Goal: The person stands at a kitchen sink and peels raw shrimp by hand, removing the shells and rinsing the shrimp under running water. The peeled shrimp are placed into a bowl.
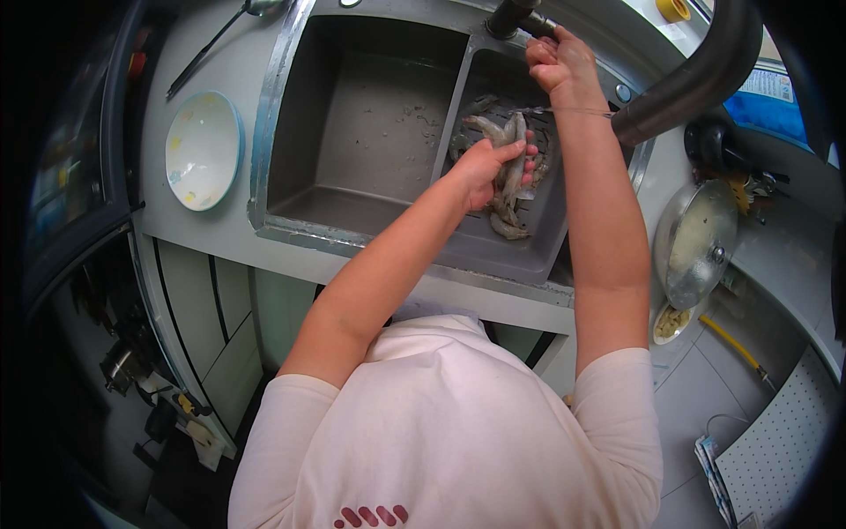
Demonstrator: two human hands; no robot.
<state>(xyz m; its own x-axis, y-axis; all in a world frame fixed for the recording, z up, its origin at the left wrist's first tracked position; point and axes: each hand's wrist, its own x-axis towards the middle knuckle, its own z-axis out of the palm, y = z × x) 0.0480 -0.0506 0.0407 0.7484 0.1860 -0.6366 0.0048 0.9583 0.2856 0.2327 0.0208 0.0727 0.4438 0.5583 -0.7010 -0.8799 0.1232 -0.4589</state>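
My left hand [492,170] is shut on several raw grey shrimp [517,155], held lengthwise between thumb and fingers over the right basin. More shrimp [507,227] lie beneath it in a grey slotted drain tray [489,248]. At the back of the sink, my right hand [563,65] grips the dark lever of the faucet [538,25]; its fingers are curled and partly hide the lever. From the dark curved spout [687,82] a thin stream of water [562,111] runs past my right forearm to the tips of the held shrimp.
The wider left basin [377,132] is wet with small scraps. A white bowl [201,152] and a ladle [210,51] lie left of the sink. To the right are a metal lidded pan [694,241], a dish of pale food pieces [673,324] and a yellow hose [732,340].
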